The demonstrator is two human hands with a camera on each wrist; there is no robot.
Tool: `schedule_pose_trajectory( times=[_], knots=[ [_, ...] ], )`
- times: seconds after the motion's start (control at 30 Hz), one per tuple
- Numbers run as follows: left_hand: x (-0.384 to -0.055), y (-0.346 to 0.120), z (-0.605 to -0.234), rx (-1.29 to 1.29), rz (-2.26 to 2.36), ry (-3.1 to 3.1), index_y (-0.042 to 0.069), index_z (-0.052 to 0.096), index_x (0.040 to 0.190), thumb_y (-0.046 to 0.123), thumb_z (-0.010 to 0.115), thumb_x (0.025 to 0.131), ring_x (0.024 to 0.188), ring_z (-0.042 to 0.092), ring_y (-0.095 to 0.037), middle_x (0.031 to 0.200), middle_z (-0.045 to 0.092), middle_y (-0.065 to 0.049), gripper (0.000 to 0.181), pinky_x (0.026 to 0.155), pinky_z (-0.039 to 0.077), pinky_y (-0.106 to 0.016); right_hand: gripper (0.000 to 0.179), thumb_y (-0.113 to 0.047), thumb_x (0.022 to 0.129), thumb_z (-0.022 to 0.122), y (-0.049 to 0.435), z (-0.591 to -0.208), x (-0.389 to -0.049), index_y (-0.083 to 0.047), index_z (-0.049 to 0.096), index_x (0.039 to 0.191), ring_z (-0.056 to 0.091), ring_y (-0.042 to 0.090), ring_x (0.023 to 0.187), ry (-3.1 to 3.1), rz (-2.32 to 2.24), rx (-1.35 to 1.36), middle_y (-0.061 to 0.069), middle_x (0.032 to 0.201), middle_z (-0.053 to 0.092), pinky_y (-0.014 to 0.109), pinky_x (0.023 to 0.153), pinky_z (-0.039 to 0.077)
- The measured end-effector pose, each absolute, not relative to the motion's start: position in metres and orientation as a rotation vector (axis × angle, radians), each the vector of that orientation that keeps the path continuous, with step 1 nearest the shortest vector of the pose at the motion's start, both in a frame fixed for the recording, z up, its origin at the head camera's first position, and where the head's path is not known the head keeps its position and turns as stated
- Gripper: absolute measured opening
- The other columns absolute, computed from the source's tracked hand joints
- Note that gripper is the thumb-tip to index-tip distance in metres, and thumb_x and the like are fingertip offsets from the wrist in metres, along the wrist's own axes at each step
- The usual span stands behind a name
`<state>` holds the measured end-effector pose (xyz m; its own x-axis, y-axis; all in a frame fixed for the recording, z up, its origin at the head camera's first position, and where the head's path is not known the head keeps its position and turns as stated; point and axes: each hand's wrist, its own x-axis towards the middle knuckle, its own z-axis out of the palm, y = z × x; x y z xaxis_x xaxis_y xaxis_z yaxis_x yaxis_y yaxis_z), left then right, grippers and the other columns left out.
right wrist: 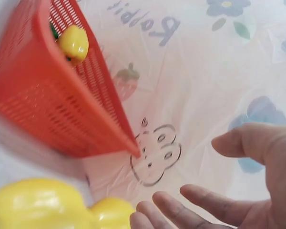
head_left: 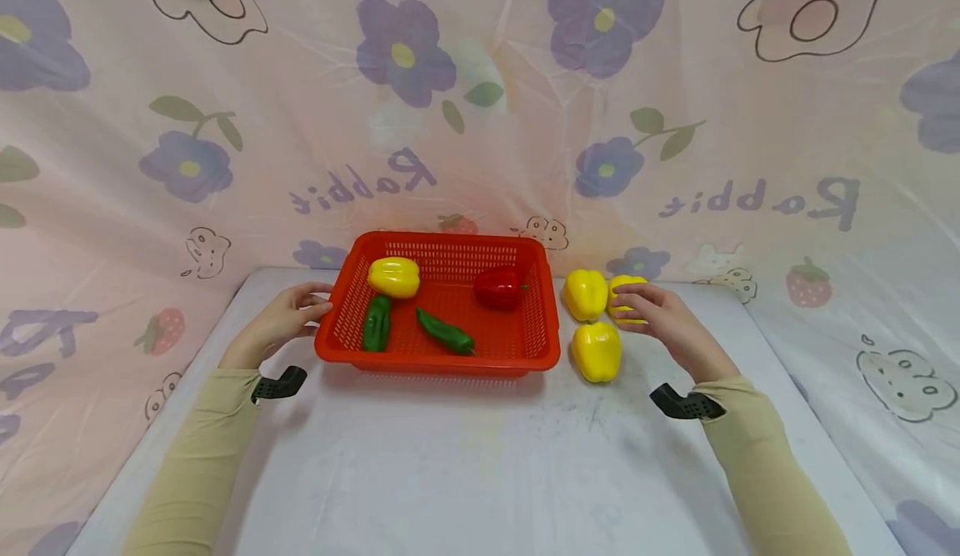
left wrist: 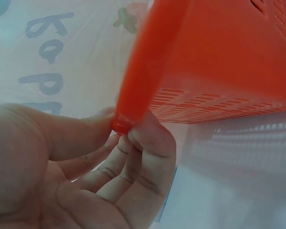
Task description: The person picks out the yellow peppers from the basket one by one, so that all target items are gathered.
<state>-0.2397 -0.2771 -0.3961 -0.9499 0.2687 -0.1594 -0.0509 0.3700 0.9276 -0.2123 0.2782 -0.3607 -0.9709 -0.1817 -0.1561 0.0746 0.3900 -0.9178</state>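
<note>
A red plastic basket [head_left: 442,363] stands on the table, tilted out of square in both wrist views. My left hand [head_left: 277,323] pinches its left rim [left wrist: 143,81] between thumb and fingers. Inside lie a yellow bell pepper [head_left: 394,278], a red bell pepper [head_left: 498,288], a dark green pepper [head_left: 377,324] and a long green chili pepper [head_left: 446,333]. To the right of the basket, my right hand [head_left: 671,331] is held with fingers apart and nothing in its grasp. It partly hides one yellow bell pepper [head_left: 624,283]; two more yellow bell peppers [head_left: 585,295] [head_left: 597,352] lie beside it.
The white table [head_left: 450,464] spreads out in front of the basket. A pink curtain [head_left: 495,147] with flowers and rabbits hangs close behind the table and along its sides. A dark wrist mount [head_left: 279,384] sits on the left sleeve, another mount [head_left: 686,403] on the right.
</note>
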Motion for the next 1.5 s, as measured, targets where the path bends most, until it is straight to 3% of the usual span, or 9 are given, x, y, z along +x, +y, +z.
schedule_pose_trajectory(
  times=[0.3, 0.53, 1.0, 1.23, 1.5],
  knots=[
    [-0.241, -0.278, -0.398, 0.183, 1.6, 2.361, -0.002, 0.028, 0.144, 0.014, 0.051, 0.1, 0.092, 0.061, -0.022, 0.119, 0.05, -0.027, 0.052, 0.078, 0.055, -0.035, 0.057, -0.036, 0.1, 0.049, 0.256, -0.348, -0.222, 0.0, 0.037, 0.142, 0.049, 0.041, 0.12, 2.411, -1.61, -0.132, 0.023, 0.137, 0.044, 0.032, 0.089, 0.05],
    [-0.241, -0.279, -0.397, 0.205, 1.605, 2.353, -0.003, 0.027, 0.145, 0.014, 0.051, 0.1, 0.093, 0.061, -0.023, 0.12, 0.05, -0.029, 0.054, 0.078, 0.055, -0.035, 0.052, -0.034, 0.1, 0.051, 0.235, -0.343, -0.228, -0.002, 0.041, 0.139, 0.05, 0.039, 0.12, 2.361, -1.662, -0.201, 0.02, 0.136, 0.046, 0.042, 0.095, 0.046],
    [-0.241, -0.28, -0.398, 0.191, 1.592, 2.356, -0.001, 0.029, 0.145, 0.013, 0.051, 0.1, 0.093, 0.061, -0.024, 0.118, 0.051, -0.027, 0.052, 0.079, 0.055, -0.035, 0.05, -0.03, 0.098, 0.055, 0.197, -0.341, -0.234, 0.002, 0.044, 0.136, 0.055, 0.038, 0.112, 2.291, -1.665, -0.314, 0.024, 0.13, 0.051, 0.041, 0.091, 0.05],
    [-0.241, -0.282, -0.398, 0.191, 1.607, 2.325, -0.001, 0.031, 0.143, 0.012, 0.051, 0.1, 0.091, 0.061, -0.024, 0.115, 0.052, -0.027, 0.049, 0.078, 0.055, -0.034, 0.047, -0.035, 0.096, 0.057, 0.184, -0.341, -0.236, -0.007, 0.05, 0.132, 0.056, 0.035, 0.112, 2.311, -1.577, -0.303, 0.019, 0.132, 0.052, 0.047, 0.095, 0.046],
    [-0.245, -0.285, -0.398, 0.212, 1.61, 2.3, -0.002, 0.03, 0.143, 0.01, 0.051, 0.1, 0.091, 0.062, -0.024, 0.117, 0.052, -0.029, 0.05, 0.077, 0.055, -0.035, 0.042, -0.03, 0.097, 0.056, 0.166, -0.341, -0.248, -0.005, 0.05, 0.13, 0.058, 0.031, 0.111, 2.273, -1.551, -0.383, 0.014, 0.123, 0.057, 0.046, 0.094, 0.047]
  ],
)
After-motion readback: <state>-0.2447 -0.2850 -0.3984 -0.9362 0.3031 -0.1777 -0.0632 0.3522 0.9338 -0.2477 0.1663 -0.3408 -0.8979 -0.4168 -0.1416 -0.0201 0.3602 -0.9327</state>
